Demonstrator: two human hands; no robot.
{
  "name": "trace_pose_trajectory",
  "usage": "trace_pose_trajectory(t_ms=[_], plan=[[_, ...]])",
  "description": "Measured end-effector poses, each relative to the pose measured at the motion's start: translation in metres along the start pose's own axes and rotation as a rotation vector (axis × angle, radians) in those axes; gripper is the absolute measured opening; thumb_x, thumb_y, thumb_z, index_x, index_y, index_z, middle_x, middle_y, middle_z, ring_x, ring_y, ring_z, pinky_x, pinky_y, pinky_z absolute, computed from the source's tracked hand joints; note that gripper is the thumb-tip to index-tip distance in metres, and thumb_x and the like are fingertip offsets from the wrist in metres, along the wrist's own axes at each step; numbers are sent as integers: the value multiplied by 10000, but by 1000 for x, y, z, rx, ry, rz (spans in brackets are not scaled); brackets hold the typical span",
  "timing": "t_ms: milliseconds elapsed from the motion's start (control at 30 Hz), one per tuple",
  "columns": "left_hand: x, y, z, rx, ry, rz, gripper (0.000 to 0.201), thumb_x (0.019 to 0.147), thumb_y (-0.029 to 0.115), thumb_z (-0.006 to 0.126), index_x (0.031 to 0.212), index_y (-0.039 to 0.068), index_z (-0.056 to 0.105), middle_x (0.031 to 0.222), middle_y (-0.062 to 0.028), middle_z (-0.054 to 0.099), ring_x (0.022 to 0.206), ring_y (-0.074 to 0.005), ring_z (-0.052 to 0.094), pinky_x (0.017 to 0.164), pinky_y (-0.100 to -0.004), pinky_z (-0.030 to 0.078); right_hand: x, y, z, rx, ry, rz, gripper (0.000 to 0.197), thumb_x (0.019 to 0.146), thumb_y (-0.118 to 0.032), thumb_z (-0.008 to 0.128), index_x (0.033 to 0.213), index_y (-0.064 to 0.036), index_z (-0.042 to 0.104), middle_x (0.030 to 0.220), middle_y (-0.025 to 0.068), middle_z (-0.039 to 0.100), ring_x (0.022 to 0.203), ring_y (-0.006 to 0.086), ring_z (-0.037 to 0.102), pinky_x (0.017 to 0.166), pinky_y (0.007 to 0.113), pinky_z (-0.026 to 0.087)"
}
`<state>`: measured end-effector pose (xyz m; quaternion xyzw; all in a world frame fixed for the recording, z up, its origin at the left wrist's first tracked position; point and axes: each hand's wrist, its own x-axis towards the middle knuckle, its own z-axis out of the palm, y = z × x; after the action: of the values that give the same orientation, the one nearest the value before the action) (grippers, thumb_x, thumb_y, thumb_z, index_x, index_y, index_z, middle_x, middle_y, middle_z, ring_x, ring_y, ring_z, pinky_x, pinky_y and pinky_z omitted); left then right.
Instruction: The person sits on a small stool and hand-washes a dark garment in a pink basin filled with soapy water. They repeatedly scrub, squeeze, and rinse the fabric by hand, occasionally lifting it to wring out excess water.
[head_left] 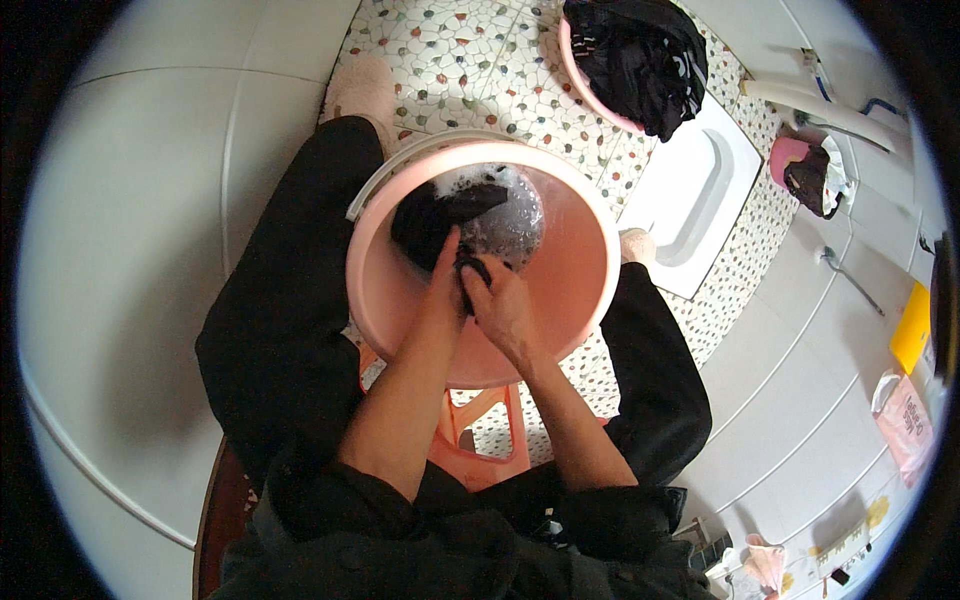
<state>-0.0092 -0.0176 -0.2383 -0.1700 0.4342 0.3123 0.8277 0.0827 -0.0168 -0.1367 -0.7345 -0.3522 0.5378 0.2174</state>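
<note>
Pink plastic, wide and round, makes the basin [607,255] that stands between the person's knees, with black cloth [425,220] lying wet against its far left side and pale suds [520,225] beside it. Both hands meet above the near half of the basin. The right hand [502,305] is curled, thumb uppermost, clamped on a bunched dark piece [472,287] that shows between the two hands. The left hand [447,280] presses close alongside, its forearm running up from the lower edge and one finger pointing away toward the black cloth. The forearms slant inward to a narrow V, bare below dark sleeves [350,500] that end near the elbows.

Most of the left hand's fingers are out of sight, so I cannot tell whether they grip or only brace. Nor can I tell whether the bunched piece joins the larger black cloth. The basin covers part of an orange-pink stool [490,470]. Beyond, the upper edge cuts off a second basin [585,85] heaped with black clothes [640,60]. At the far right, the dark fisheye rim crops a yellow object [911,328], its kind unclear.
</note>
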Motion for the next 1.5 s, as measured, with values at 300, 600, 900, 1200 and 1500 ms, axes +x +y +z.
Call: trace_pose_trajectory(t_ms=[300, 600, 900, 1200, 1500], plan=[[61, -45, -65, -93, 305, -266, 455, 998, 409, 510, 1319, 89, 545, 1288, -100, 583, 1198, -282, 530, 1003, -501, 461, 113, 113, 24, -550, 137, 182, 359, 936, -302, 569, 1050, 28, 653, 934, 281, 671, 812, 455, 665, 770, 519, 544], [84, -53, -113, -216, 308, -40, 402, 985, 337, 542, 1301, 88, 548, 1238, -96, 603, 1167, -254, 561, 998, -407, 489, 58, 48, 66, -313, 271, 57, 279, 863, -204, 631, 1007, 28, 687, 998, 291, 670, 1003, 455, 627, 885, 516, 475], [68, -35, -57, -216, 520, -7, 440, 990, 346, 542, 1325, 60, 523, 1331, -120, 569, 1214, -263, 536, 1050, -425, 450, 74, 76, 54, -258, 193, 159, 320, 847, -214, 607, 1028, 46, 654, 1068, 331, 638, 1046, 467, 608, 907, 512, 469], [69, -16, -23, -171, 364, -179, 514, 998, 393, 534, 1384, 57, 486, 1364, -119, 549, 1248, -264, 505, 1078, -432, 420, 116, 124, 41, -249, 269, 278, 339, 920, -242, 556, 1044, 63, 636, 1046, 323, 636, 1023, 476, 589, 931, 494, 442], [66, -13, -12, -90, 318, -222, 502, 1037, 394, 451, 1418, 68, 447, 1421, -129, 499, 1282, -277, 477, 1101, -447, 399, 126, 128, 35, -346, 362, 180, 312, 915, -165, 542, 1152, 33, 585, 1027, 286, 655, 997, 495, 598, 885, 541, 471]])
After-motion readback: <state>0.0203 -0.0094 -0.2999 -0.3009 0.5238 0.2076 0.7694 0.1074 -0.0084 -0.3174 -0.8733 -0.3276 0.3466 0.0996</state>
